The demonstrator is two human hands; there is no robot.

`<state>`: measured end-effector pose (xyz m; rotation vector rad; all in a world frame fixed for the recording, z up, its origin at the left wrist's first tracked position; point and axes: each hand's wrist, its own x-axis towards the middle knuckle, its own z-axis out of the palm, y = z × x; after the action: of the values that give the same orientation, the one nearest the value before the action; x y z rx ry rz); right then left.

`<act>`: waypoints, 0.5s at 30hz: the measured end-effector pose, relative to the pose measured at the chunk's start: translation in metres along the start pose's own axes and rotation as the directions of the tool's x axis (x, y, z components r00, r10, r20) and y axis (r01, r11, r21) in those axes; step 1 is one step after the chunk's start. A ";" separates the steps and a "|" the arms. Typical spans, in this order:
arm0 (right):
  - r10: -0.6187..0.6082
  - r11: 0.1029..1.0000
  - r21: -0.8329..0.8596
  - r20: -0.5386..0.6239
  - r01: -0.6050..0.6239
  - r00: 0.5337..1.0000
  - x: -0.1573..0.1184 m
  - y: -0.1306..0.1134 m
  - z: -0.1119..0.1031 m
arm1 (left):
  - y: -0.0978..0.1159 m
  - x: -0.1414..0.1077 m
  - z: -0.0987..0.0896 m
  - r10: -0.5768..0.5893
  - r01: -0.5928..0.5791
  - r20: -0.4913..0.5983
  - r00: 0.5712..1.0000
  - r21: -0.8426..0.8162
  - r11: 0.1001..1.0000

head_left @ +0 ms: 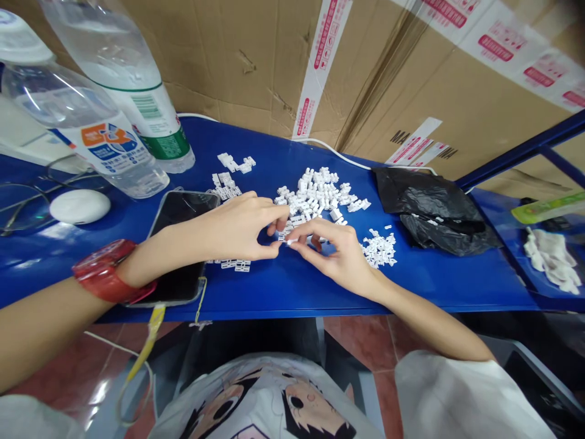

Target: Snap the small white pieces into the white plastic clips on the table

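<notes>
My left hand [249, 225] and my right hand [336, 250] meet fingertip to fingertip over the blue table. Between the right thumb and finger is a small white plastic piece [290, 242]. The left thumb and forefinger pinch a white plastic part [281, 235], mostly covered by the fingers. Behind the hands lies a heap of larger white plastic parts [315, 192]. To the right of my right hand is a pile of smaller white pieces [380, 249]. More white parts [225, 185] lie in rows behind and under my left hand.
A phone [183, 210] with a yellow cable [148, 344] lies under my left forearm. Two water bottles [109, 152] and a white mouse [80, 206] stand at the left. A black plastic bag [429, 204] lies right. Cardboard boxes [237, 55] rise behind; white gloves [553, 259] lie far right.
</notes>
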<state>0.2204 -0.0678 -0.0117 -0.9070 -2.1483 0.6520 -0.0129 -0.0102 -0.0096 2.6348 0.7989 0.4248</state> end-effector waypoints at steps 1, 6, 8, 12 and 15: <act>-0.026 0.999 -0.021 0.019 0.027 0.999 -0.001 -0.001 0.001 | -0.001 0.000 -0.001 -0.005 0.005 -0.003 1.000 0.025 1.000; -0.089 0.989 -0.124 -0.021 0.085 0.996 -0.002 0.002 0.004 | -0.001 -0.001 -0.004 -0.003 0.004 -0.008 1.000 0.086 0.996; -0.078 0.986 -0.152 -0.062 0.067 0.995 -0.001 0.004 0.005 | 0.001 -0.001 -0.002 0.005 -0.005 -0.003 1.000 0.057 0.998; -0.084 0.985 -0.159 -0.099 0.067 0.992 0.000 0.006 0.006 | 0.003 0.000 0.001 0.012 -0.013 -0.004 1.000 -0.061 0.998; -0.090 0.986 -0.152 -0.098 0.074 0.991 0.000 0.006 0.007 | 0.004 0.001 0.000 -0.014 0.015 0.007 1.000 -0.136 0.991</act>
<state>0.2178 -0.0654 -0.0199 -0.9043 -2.1483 0.3991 -0.0102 -0.0129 -0.0077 2.5014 0.7588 0.4503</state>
